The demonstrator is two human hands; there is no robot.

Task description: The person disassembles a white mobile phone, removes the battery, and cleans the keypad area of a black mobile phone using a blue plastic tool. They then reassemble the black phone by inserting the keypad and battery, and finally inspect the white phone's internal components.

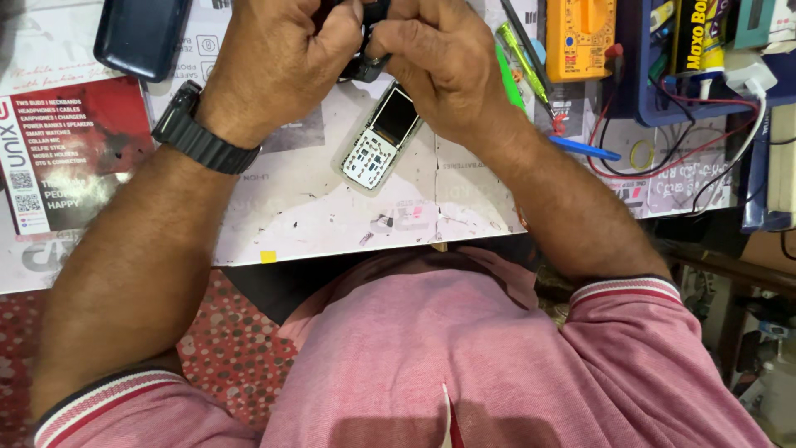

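Pink-sleeved forearms lead up to the worktop [315, 224], where an opened keypad phone [381, 141] lies mid-frame. Above it, left hand [278, 62] and right hand [439, 70] clamp their fingers on a small dark part [369, 62], apparently mid-disassembly.

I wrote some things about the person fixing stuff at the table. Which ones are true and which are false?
1. Both hands grip one small dark part together. True: the left hand and right hand meet on it.
2. The opened keypad phone is held in the right hand. False: it lies on the table below the hands.
3. A black watch is on the left wrist. True.
4. The yellow meter sits beside the left hand. False: it is past the right hand.
5. The person wears a blue shirt. False: the shirt is pinkish red.
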